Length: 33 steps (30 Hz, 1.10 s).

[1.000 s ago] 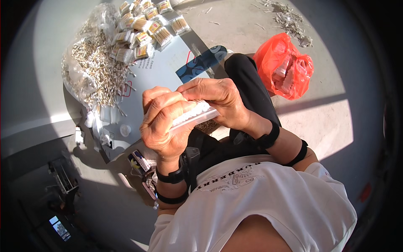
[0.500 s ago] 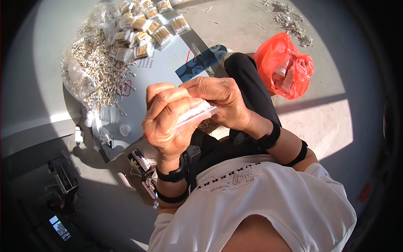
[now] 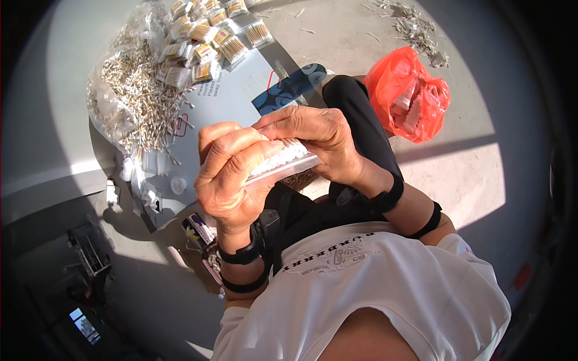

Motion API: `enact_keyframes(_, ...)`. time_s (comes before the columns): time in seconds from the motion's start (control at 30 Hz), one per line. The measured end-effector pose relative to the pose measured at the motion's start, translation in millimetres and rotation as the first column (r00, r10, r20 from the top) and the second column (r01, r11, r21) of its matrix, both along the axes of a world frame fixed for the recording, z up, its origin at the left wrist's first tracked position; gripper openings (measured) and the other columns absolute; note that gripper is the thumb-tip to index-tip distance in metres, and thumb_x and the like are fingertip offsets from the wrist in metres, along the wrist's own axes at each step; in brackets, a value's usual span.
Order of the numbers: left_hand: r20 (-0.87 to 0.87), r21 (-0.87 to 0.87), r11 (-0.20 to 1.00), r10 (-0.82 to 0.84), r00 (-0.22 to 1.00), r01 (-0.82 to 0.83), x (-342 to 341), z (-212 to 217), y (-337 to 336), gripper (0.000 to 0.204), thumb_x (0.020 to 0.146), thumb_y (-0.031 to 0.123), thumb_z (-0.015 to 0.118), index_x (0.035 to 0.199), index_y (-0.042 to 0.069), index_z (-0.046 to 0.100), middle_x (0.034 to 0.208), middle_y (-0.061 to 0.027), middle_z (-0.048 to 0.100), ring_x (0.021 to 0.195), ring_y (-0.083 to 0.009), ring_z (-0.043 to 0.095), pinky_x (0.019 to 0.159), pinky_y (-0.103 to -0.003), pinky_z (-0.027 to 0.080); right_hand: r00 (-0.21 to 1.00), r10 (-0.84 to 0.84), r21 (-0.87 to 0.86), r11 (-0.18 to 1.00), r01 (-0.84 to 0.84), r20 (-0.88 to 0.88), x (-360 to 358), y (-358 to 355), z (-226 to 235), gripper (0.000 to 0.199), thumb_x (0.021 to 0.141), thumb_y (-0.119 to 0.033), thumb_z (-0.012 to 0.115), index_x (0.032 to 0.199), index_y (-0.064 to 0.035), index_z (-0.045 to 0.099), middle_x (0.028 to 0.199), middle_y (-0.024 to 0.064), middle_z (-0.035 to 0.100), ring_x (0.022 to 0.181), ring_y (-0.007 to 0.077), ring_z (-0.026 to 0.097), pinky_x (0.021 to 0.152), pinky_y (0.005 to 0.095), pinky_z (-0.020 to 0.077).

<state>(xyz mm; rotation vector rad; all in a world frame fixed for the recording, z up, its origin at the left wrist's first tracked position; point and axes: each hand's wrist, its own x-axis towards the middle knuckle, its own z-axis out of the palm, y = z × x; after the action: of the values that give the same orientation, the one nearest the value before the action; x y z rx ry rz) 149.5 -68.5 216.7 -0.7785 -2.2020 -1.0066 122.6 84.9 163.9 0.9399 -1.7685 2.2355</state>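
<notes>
Both hands, left hand (image 3: 232, 174) and right hand (image 3: 316, 141), pinch a clear packet of cotton swabs (image 3: 282, 163) held between them.

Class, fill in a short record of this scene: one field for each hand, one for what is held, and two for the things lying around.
Left hand: left hand grips the near end of the packet
Right hand: right hand pinches the far end
Held item: small clear plastic packet of white cotton swabs
Floor, left: loose pile of cotton swabs, filled swab packets beyond it
Floor, right: orange plastic bag
</notes>
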Motion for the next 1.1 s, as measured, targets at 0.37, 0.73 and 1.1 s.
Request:
enact_keyframes(0.37, 0.068, 0.112, 0.993, -0.045, 0.997, 0.038, -3, -2, -4, 0.032, 0.061, 0.016, 0.082, 0.086, 0.003, 0.067, 0.084, -0.0062, 0.063, 0.080, -0.0247, 0.056, 0.071, -0.034, 0.047, 1.000, 0.004, -0.034, 0.999, -0.005, -0.008, 0, -5, -10, 0.031, 0.073, -0.008, 0.075, 0.102, 0.0023, 0.068, 0.095, 0.0135, 0.069, 0.097, 0.0249, 0.066, 0.082, 0.0324, 0.0514)
enact_keyframes(0.73, 0.029, 0.069, 0.996, 0.054, 0.998, -0.056, -9, -17, -9, 0.030, 0.066, 0.018, 0.082, 0.087, 0.004, 0.067, 0.083, -0.0060, 0.063, 0.078, -0.0244, 0.056, 0.069, -0.033, 0.047, 0.908, 0.206, -0.188, 0.971, -0.145, 0.365, 4, -1, -2, 0.032, 0.079, -0.002, 0.071, 0.110, 0.0013, 0.065, 0.107, 0.0103, 0.066, 0.099, 0.0150, 0.062, 0.083, 0.0277, 0.0507)
enact_keyframes(1.1, 0.153, 0.127, 0.990, 0.047, 0.987, -0.067, -9, -19, -9, 0.033, 0.063, 0.014, 0.083, 0.088, 0.001, 0.066, 0.082, -0.0069, 0.063, 0.078, -0.0234, 0.057, 0.068, -0.031, 0.047, 0.979, 0.082, -0.039, 0.996, -0.076, 0.188, -2, 7, 0, 0.027, 0.082, 0.000, 0.069, 0.108, 0.0011, 0.064, 0.089, 0.0041, 0.066, 0.082, 0.0076, 0.061, 0.070, 0.0233, 0.0506)
